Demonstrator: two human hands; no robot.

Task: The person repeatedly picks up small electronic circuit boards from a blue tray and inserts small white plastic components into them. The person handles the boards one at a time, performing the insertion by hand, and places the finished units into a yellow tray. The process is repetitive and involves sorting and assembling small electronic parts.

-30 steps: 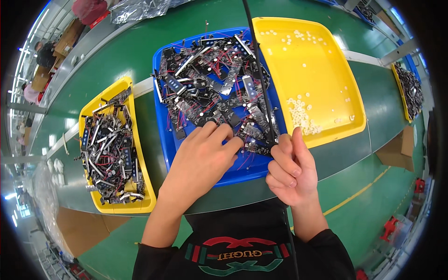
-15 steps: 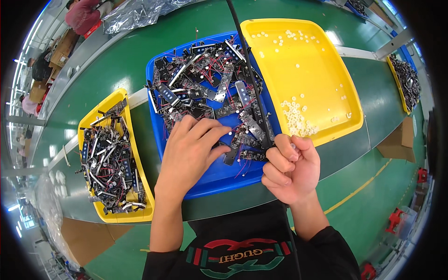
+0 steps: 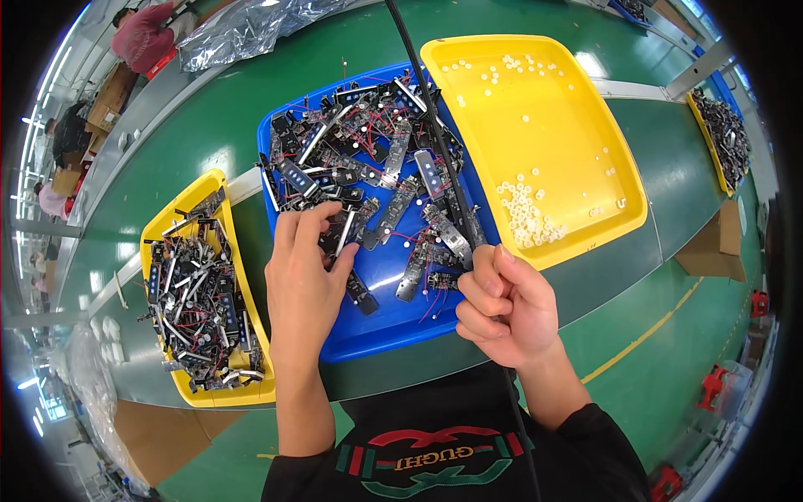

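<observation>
On the green workbench (image 3: 209, 125), the left hand (image 3: 303, 280) pinches a circuit strip (image 3: 345, 234) over the blue tray (image 3: 393, 322); the right hand's (image 3: 506, 305) grip is curled together.

Brown cardboard box (image 3: 709, 243) sits on green floor at right, just past table edge. More brown boxes (image 3: 100, 105) stand at far left top, beside long table. Crinkly clear plastic bag (image 3: 242, 29) lies at table's far edge, top middle. Another clear bag (image 3: 88, 376) hangs near lower left. No signs, no screens.
</observation>
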